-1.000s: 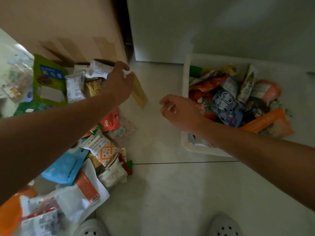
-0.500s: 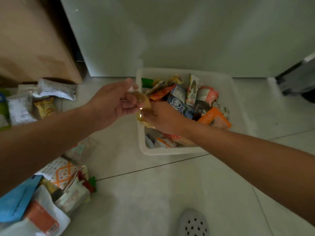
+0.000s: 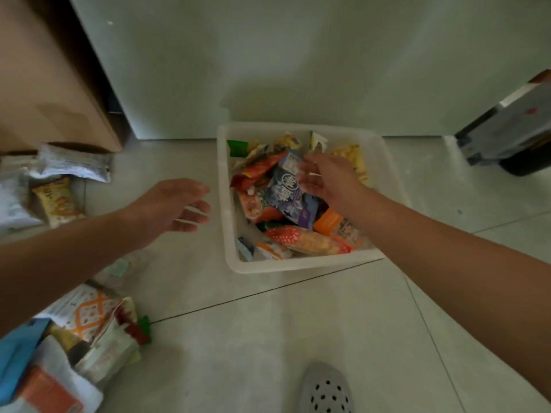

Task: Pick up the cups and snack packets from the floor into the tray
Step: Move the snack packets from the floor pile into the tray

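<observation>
A white plastic tray [image 3: 235, 263] stands on the tiled floor against the wall, filled with several snack packets, among them a dark blue one [image 3: 286, 195] and a red-orange one [image 3: 307, 239]. My right hand [image 3: 325, 177] hovers over the tray's middle with fingers spread and holds nothing. A yellow packet [image 3: 351, 156] lies in the tray just behind it. My left hand [image 3: 173, 204] hangs empty, fingers relaxed, over the floor left of the tray. More packets lie on the floor at the left: a yellow one [image 3: 56, 201], a silver one [image 3: 71, 163] and an orange-patterned one [image 3: 89, 311].
A brown cardboard box [image 3: 50, 79] stands at the back left beside a white cabinet [image 3: 268, 61]. A grey appliance [image 3: 512, 129] sits at the right. My grey perforated slipper [image 3: 325, 389] is at the bottom. A blue packet [image 3: 15, 359] lies bottom left.
My left hand carried a yellowish packet from the pile to my right hand. The right hand moved over the tray and let it go; both hands are now empty and apart.
</observation>
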